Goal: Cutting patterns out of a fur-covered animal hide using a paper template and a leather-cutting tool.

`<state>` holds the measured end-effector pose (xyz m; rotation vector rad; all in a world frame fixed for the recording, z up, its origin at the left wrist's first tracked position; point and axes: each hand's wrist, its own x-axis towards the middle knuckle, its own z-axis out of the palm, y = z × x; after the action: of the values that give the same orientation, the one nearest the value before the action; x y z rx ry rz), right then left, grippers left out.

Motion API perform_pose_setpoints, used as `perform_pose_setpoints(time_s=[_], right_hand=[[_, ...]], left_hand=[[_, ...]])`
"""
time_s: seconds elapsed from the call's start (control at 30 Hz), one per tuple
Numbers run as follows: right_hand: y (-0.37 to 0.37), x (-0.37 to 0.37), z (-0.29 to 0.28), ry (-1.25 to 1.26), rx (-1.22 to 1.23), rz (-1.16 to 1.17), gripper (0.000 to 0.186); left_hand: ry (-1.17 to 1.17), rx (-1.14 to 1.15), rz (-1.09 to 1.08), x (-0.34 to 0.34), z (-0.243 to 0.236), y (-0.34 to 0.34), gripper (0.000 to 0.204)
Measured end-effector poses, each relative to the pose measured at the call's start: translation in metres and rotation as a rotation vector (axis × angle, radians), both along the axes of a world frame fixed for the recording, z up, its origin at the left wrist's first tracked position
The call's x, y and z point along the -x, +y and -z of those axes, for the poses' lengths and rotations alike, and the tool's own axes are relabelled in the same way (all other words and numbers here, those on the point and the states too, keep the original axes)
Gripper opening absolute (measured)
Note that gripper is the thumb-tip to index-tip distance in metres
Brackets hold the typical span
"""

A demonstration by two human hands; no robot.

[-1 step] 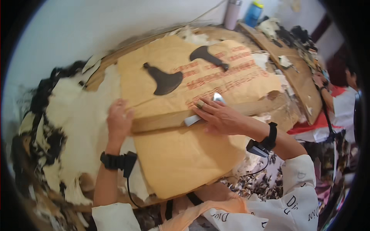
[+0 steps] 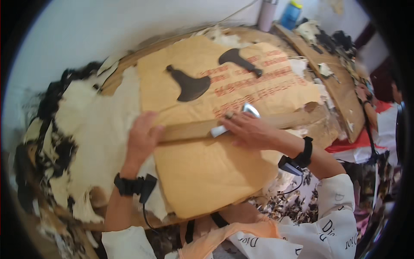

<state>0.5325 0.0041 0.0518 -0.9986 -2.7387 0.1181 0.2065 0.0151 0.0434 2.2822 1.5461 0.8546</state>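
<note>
A wooden bar point(image 2: 187, 132) lies across a tan paper sheet point(image 2: 215, 181) with red print. My right hand point(image 2: 254, 131) rests over the bar, closed on a tool with a white end point(image 2: 218, 131) and a shiny rounded metal end point(image 2: 251, 109); its middle is hidden by the fingers. At the bar's left end is my left hand point(image 2: 142, 138), slightly blurred, its thumb apart from the fingers and close to the wood. Beyond the bar lie two dark fan-shaped pieces with narrow stems, one on the left point(image 2: 189, 86) and a smaller one on the right point(image 2: 239, 61).
Pale hide-like sheets point(image 2: 97, 129) with dark furry edges cover the table's left. A plank point(image 2: 332, 86) slants along the right, near scraps, a pinkish flask point(image 2: 267, 16) and a blue bottle point(image 2: 291, 16). Another person's arm point(image 2: 368, 110) shows at far right. Scraps litter the floor point(image 2: 302, 190).
My left hand has shifted right and slightly away from me, up to the bar's end. The whole view has moved a little. My right hand keeps its place on the tool.
</note>
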Motion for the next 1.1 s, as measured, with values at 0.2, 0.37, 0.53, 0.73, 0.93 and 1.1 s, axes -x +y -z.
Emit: perform_pose_setpoints(time_s=[0.2,0.37,0.53,0.73,0.93,1.1], right_hand=[[0.008,0.001,-0.001,-0.043,0.040,-0.074,0.053],[0.010,-0.004,-0.015,-0.008,-0.109,-0.136,0.043],[0.022,-0.008,-0.008,0.062,0.013,-0.179,0.041],[0.013,-0.025,-0.038,0.095,-0.055,-0.073,0.023],[0.015,-0.073,-0.037,0.087,0.117,0.175,0.023],[0.004,-0.100,-0.026,0.074,0.296,0.141,0.048]], left_hand=[[0.204,0.391,0.516,-0.027,-0.029,-0.137,0.076],[0.376,0.345,0.366,-0.036,-0.039,-0.164,0.070],[-0.178,0.746,0.040,-0.021,-0.037,-0.151,0.038],[-0.501,0.846,-0.194,-0.024,-0.022,-0.145,0.038],[-0.433,0.781,-0.193,-0.028,-0.020,-0.143,0.035],[-0.162,0.783,-0.001,-0.023,-0.033,-0.151,0.026]])
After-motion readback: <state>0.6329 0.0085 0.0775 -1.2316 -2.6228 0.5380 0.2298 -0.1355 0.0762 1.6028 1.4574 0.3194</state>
